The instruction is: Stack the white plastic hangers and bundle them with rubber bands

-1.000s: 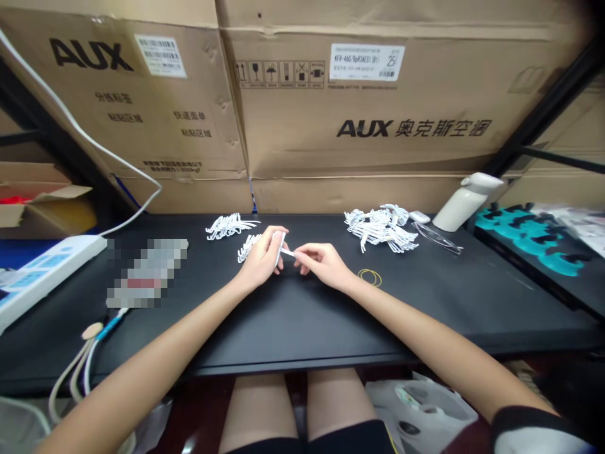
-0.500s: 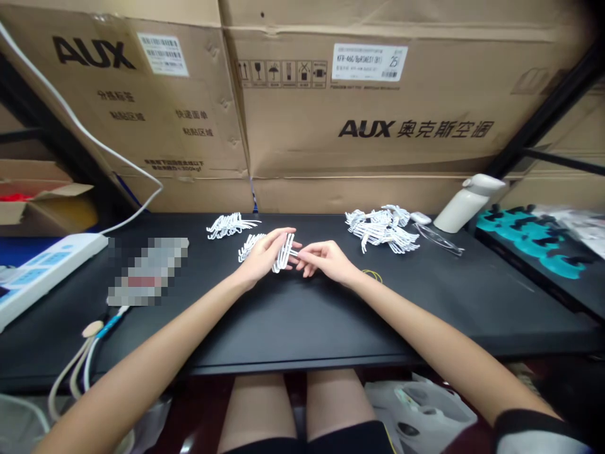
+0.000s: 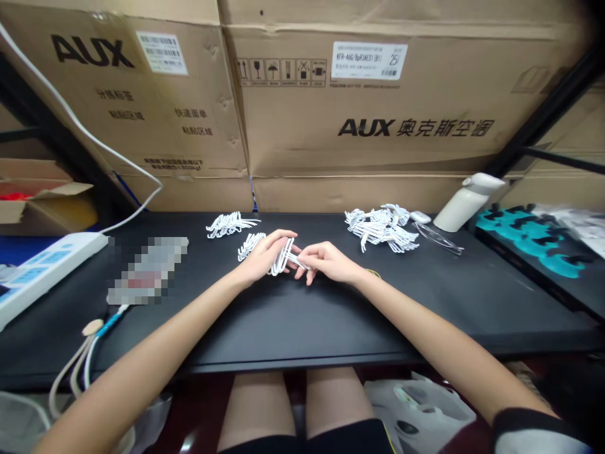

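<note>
My left hand [image 3: 263, 257] is closed around several white hooks [image 3: 282, 257] over the middle of the black table [image 3: 302, 328]. At its right, my right hand [image 3: 326, 260] pinches one or more thin white hooks that stick out toward the left hand. A small pile of white hooks [image 3: 250, 244] lies just behind my left hand, and another pile [image 3: 230, 224] is farther back to the left. A larger heap of white hooks [image 3: 382, 228] rests at the back right. Part of a yellow band [image 3: 374, 273] shows behind my right wrist.
A white bottle [image 3: 467, 202], glasses [image 3: 437, 238] and teal items [image 3: 529, 243] are at the right. On the left are a power strip [image 3: 42, 268], a pixelated flat object [image 3: 149, 271] and cables. Cardboard boxes [image 3: 293, 151] stand along the back.
The hooks in my left hand have tilted, and the ones at my right fingertips show more and angle downward to the right. My right hand has shifted slightly, hiding more of the yellow band.
</note>
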